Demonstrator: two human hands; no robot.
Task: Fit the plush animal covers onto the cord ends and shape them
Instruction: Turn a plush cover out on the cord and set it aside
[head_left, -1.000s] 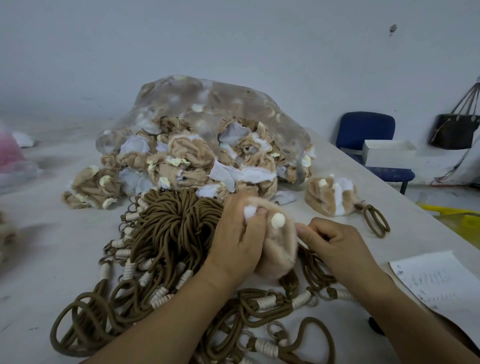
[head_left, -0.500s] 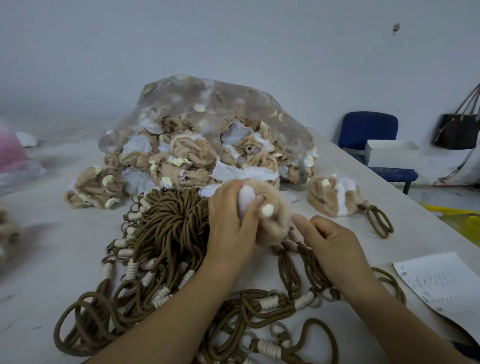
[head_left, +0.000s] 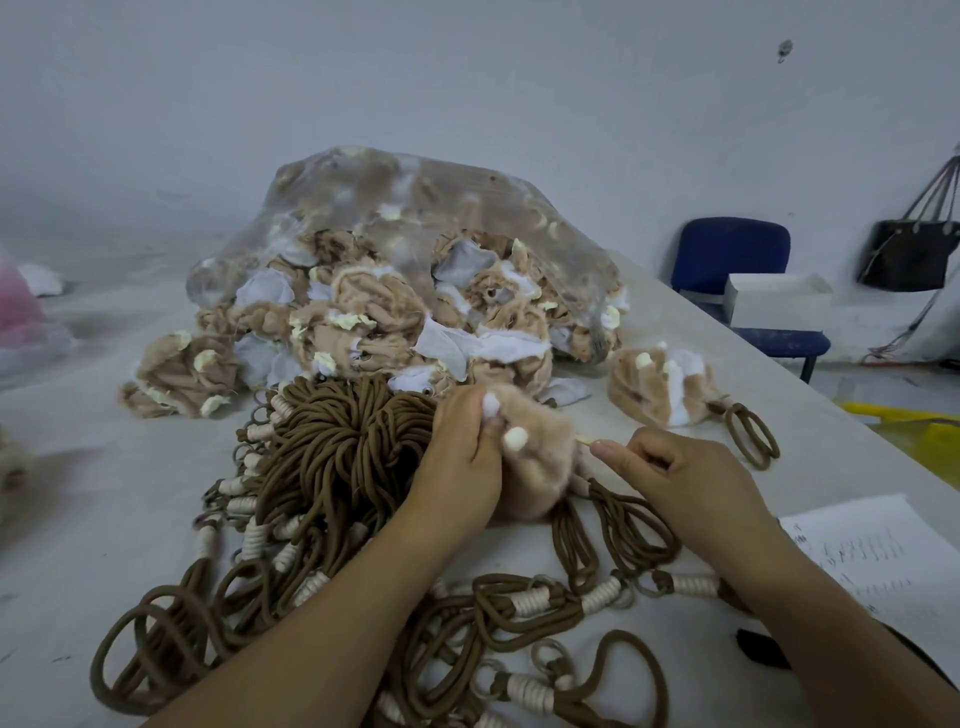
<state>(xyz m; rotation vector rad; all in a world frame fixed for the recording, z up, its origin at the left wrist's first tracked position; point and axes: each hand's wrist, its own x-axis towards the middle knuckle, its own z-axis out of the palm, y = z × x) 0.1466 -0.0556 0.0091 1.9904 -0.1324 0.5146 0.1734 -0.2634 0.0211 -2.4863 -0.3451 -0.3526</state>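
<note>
Tabletop (head_left: 104, 493): left hand (head_left: 462, 457) grips plush cover (head_left: 540, 467); right hand (head_left: 685, 478) pinches pale stick (head_left: 584, 440).

No word, brand, number or sign can be read anywhere in view. The only writing is on a white sheet of paper (head_left: 878, 558) lying on the table at the near right: faint rows of handwritten marks run across it, too small and pale to make out as letters or figures. The dark bag (head_left: 909, 254) hanging against the wall at the far right shows no legible label.
</note>
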